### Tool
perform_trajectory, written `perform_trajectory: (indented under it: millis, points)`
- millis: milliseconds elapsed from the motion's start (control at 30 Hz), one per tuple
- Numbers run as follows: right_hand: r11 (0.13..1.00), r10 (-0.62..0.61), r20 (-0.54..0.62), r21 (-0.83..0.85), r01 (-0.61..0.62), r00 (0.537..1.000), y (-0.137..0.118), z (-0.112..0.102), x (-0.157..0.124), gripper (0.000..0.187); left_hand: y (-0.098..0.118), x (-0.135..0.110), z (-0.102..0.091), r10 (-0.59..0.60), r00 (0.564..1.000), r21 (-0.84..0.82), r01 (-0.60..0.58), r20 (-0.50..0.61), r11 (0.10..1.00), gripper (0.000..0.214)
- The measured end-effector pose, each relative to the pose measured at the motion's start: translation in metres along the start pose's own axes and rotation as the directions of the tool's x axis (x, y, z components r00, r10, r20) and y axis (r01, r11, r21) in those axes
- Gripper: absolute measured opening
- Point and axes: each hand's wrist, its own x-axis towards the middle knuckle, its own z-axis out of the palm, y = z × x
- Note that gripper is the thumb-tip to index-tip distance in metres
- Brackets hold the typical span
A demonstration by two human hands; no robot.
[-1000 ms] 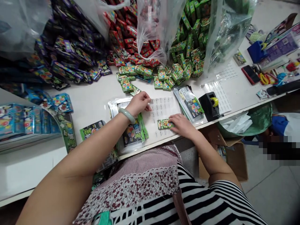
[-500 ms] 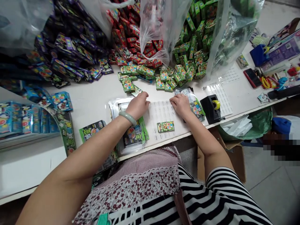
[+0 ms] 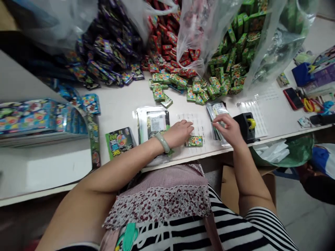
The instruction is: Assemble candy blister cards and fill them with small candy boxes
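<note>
My left hand (image 3: 180, 133), a pale green bangle at its wrist, rests palm down on a white sheet of clear round stickers (image 3: 183, 117). Its fingers are loosely bent, beside a small green candy box (image 3: 195, 141) lying on the sheet. To the right, my right hand (image 3: 228, 129) has thumb and forefinger pinched together over a stack of flat printed pouches (image 3: 217, 108); whatever is in the pinch is too small to make out. Left of the sheet, partly under my left forearm, lies another stack of pouches in clear sleeves (image 3: 157, 122).
Purple boxes (image 3: 110, 52), red boxes (image 3: 167, 45) and green boxes (image 3: 232, 55) heap along the back among plastic bags. A black tape dispenser (image 3: 245, 128) stands at right, near a phone (image 3: 292, 98). A carton of blue packs (image 3: 28, 116) occupies the left. One black-green pouch (image 3: 121, 141) lies beside it.
My view has swung left. My left hand has moved across the sticker sheet toward the small green box. My right hand has left the sheet's right edge and is over the right-hand pouches, pinched.
</note>
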Motion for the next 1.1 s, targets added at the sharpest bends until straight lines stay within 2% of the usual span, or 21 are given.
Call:
perform_trajectory:
  millis: [67,100,133,167,200,233,267,300,400,500,667,733,800,867,967,1000,1033,1100]
  points:
    - [0.978,-0.001,-0.008,0.208,0.002,1.000,-0.015,-0.004,-0.003,0.010,-0.007,-0.030,-0.013,0.000,0.987,-0.095,-0.016,-0.161,0.995,0.027]
    - [0.954,0.001,0.017,0.300,-0.006,1.000,-0.023,-0.001,-0.005,0.011,-0.015,-0.051,-0.019,-0.055,0.965,-0.132,0.021,-0.256,0.991,0.029]
    - [0.926,-0.003,0.059,0.378,-0.019,0.998,-0.031,0.005,-0.005,0.012,-0.024,-0.074,-0.026,-0.151,0.925,-0.162,0.099,-0.350,0.982,0.029]
    - [0.897,-0.018,0.115,0.440,-0.034,0.993,-0.039,0.014,-0.005,0.013,-0.034,-0.100,-0.032,-0.273,0.863,-0.185,0.212,-0.426,0.960,0.029]
    - [0.872,-0.044,0.180,0.488,-0.050,0.983,-0.048,0.026,-0.005,0.014,-0.044,-0.125,-0.037,-0.403,0.782,-0.202,0.349,-0.476,0.915,0.030]
    - [0.850,-0.081,0.250,0.523,-0.064,0.965,-0.058,0.039,-0.004,0.014,-0.054,-0.150,-0.041,-0.515,0.706,-0.209,0.478,-0.486,0.853,0.032]
    - [0.833,-0.120,0.315,0.547,-0.077,0.942,-0.068,0.054,-0.002,0.014,-0.062,-0.171,-0.042,-0.601,0.655,-0.197,0.585,-0.457,0.787,0.036]
    - [0.823,-0.151,0.369,0.561,-0.090,0.917,-0.079,0.070,0.001,0.014,-0.070,-0.188,-0.042,-0.663,0.629,-0.171,0.661,-0.406,0.731,0.041]
    - [0.825,-0.195,0.493,0.550,-0.129,0.848,-0.112,0.112,0.009,0.016,-0.079,-0.210,-0.034,-0.741,0.628,-0.089,0.746,-0.238,0.660,0.045]
    - [0.848,-0.208,0.551,0.514,-0.133,0.808,-0.136,0.141,0.015,0.016,-0.076,-0.208,-0.025,-0.752,0.627,-0.097,0.751,-0.201,0.653,0.033]
    - [0.820,-0.146,0.541,0.535,-0.205,0.828,-0.147,0.159,0.016,0.018,-0.065,-0.221,-0.019,-0.752,0.628,-0.268,0.703,-0.202,0.659,0.022]
    - [0.812,-0.110,0.531,0.535,-0.232,0.840,-0.149,0.160,0.019,0.019,-0.058,-0.233,-0.019,-0.738,0.624,-0.414,0.619,-0.256,0.667,0.025]
    - [0.819,-0.132,0.516,0.538,-0.200,0.846,-0.156,0.158,0.025,0.018,-0.048,-0.243,-0.021,-0.715,0.621,-0.581,0.466,-0.323,0.667,0.029]
    - [0.839,-0.203,0.511,0.531,-0.121,0.835,-0.170,0.153,0.034,0.015,-0.038,-0.248,-0.024,-0.722,0.579,-0.705,0.324,-0.380,0.631,0.030]
    - [0.870,-0.338,0.541,0.491,0.037,0.770,-0.198,0.144,0.053,0.011,-0.021,-0.246,-0.031,-0.778,0.451,-0.804,0.192,-0.437,0.563,0.032]
    - [0.872,-0.381,0.555,0.482,0.088,0.740,-0.208,0.141,0.060,0.011,-0.015,-0.244,-0.034,-0.781,0.428,-0.808,0.169,-0.456,0.564,0.031]
    - [0.869,-0.420,0.566,0.477,0.134,0.709,-0.217,0.138,0.066,0.011,-0.011,-0.241,-0.036,-0.771,0.424,-0.800,0.157,-0.475,0.579,0.030]
    - [0.859,-0.478,0.593,0.468,0.206,0.648,-0.230,0.135,0.077,0.011,-0.003,-0.236,-0.040,-0.729,0.454,-0.759,0.158,-0.512,0.631,0.025]
